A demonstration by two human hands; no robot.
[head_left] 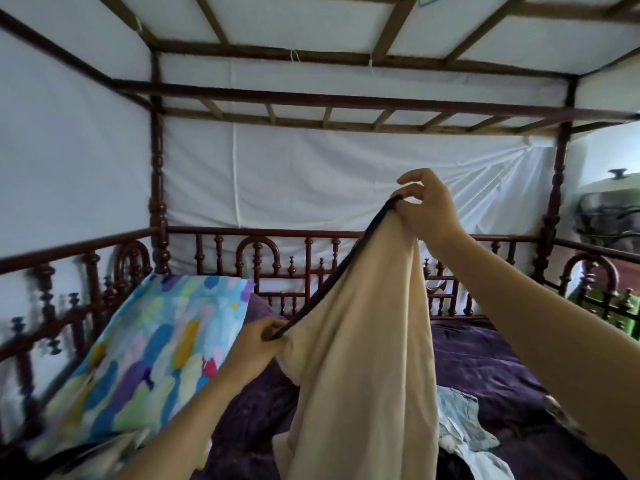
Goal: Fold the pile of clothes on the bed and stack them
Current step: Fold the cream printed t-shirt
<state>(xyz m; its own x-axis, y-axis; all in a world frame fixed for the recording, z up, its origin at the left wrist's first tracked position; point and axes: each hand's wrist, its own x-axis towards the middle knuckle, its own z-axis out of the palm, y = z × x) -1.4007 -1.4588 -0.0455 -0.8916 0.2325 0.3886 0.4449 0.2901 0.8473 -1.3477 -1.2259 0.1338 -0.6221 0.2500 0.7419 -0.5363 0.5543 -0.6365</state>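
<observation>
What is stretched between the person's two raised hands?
In the head view, the dark trimmed edge of the beige fabric garment stretches taut from the left hand up to the right hand.

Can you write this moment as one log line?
left hand: pinches dark edge, lower | right hand: pinches dark edge, higher | beige garment: hangs unfolded above purple bedspread | other clothes: lying on bedspread

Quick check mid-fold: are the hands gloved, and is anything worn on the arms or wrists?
No gloves: the left hand and right hand are bare. The left forearm and right forearm are bare too, with no sleeve in view. No watch, bracelet or ring shows.
</observation>
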